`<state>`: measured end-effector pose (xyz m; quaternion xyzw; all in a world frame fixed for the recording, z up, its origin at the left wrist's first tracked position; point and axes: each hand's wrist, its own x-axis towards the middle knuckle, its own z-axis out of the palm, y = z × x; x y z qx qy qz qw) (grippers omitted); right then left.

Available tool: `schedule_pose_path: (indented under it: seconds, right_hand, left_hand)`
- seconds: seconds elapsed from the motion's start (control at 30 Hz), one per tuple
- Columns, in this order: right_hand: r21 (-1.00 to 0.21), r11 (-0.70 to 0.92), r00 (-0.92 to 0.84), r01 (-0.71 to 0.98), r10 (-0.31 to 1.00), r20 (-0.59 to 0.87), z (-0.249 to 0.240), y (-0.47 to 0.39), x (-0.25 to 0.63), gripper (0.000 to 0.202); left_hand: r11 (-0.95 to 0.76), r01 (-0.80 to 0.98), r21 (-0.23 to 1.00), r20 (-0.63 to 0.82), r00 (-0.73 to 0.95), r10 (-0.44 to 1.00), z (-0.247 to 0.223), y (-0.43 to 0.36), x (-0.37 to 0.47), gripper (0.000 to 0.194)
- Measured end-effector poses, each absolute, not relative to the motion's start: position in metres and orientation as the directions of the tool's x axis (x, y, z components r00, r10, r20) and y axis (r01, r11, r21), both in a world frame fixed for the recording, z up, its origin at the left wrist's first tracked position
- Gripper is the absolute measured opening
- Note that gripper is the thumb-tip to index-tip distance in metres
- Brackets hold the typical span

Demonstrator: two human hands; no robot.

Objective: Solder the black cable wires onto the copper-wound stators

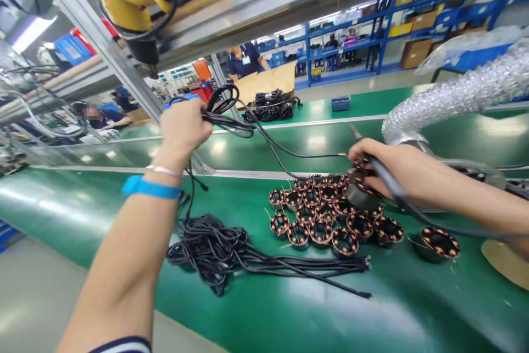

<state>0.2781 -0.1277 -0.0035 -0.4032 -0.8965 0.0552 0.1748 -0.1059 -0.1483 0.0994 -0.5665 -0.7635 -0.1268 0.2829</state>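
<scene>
My left hand [185,127] is raised over the bench, closed round a looped black cable [225,113]. One stretch of that cable runs right, to a yellowish end near my right hand. My right hand [374,168] grips a motor stator [362,193] with copper windings, held above the group of stators. A slim, dark, pointed tool [356,134] with a thick cord also lies in or against this hand; its kind is not clear. Below are several standing stators [320,232] in rows. Left of them lies a tangled bundle of black cables [210,248], ends pointing right.
One stator [437,244] stands apart at the right, near a tan disc [506,262]. A silver flexible duct [454,94] reaches in from the right. A yellow power tool [132,0] hangs upper left. Beyond are a cable pile [270,106], a blue bin [340,103] and people.
</scene>
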Motion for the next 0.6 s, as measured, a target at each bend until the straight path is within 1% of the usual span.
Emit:
schedule_pose_path:
  seconds: [0.03, 0.13, 0.23, 0.27, 0.3, 0.33, 0.4, 0.5, 0.6]
  right_hand:
    - [-0.212, 0.615, -0.575, 0.759, 0.787, 0.223, 0.001, -0.105, 0.259, 0.045]
    - [-0.175, 0.546, -0.51, 0.82, 0.834, 0.212, -0.002, -0.04, 0.211, 0.046]
    - [-0.161, 0.45, -0.425, 0.879, 0.89, 0.165, -0.023, 0.007, 0.187, 0.035]
    - [-0.158, 0.414, -0.395, 0.896, 0.908, 0.142, -0.032, 0.018, 0.185, 0.034]
    - [-0.156, 0.38, -0.365, 0.912, 0.924, 0.116, -0.04, 0.027, 0.186, 0.034]
    - [-0.154, 0.347, -0.337, 0.925, 0.937, 0.09, -0.048, 0.033, 0.188, 0.034]
    - [-0.149, 0.29, -0.287, 0.945, 0.957, 0.045, -0.061, 0.04, 0.194, 0.033]
    - [-0.132, 0.25, -0.249, 0.959, 0.968, 0.02, -0.066, 0.044, 0.198, 0.033]
    - [-0.1, 0.298, -0.295, 0.949, 0.954, 0.05, -0.049, 0.04, 0.189, 0.034]
  left_hand:
    - [0.328, 0.94, -0.092, 0.587, -0.215, 0.781, 0.098, -0.124, -0.099, 0.041]
    - [0.314, 0.948, -0.047, 0.592, -0.227, 0.773, 0.078, -0.06, -0.079, 0.046]
    - [0.217, 0.974, -0.061, 0.467, -0.164, 0.869, 0.039, -0.026, -0.07, 0.062]
    - [0.197, 0.978, -0.068, 0.414, -0.152, 0.897, 0.024, -0.023, -0.072, 0.063]
    - [0.192, 0.979, -0.073, 0.371, -0.152, 0.916, 0.009, -0.024, -0.076, 0.06]
    - [0.205, 0.976, -0.078, 0.336, -0.168, 0.927, -0.005, -0.028, -0.083, 0.052]
    - [0.272, 0.958, -0.087, 0.275, -0.239, 0.931, -0.03, -0.045, -0.103, 0.038]
    - [0.383, 0.917, -0.113, 0.176, -0.361, 0.916, -0.054, -0.073, -0.132, 0.033]
    - [0.405, 0.905, -0.131, 0.097, -0.395, 0.913, -0.064, -0.086, -0.138, 0.032]
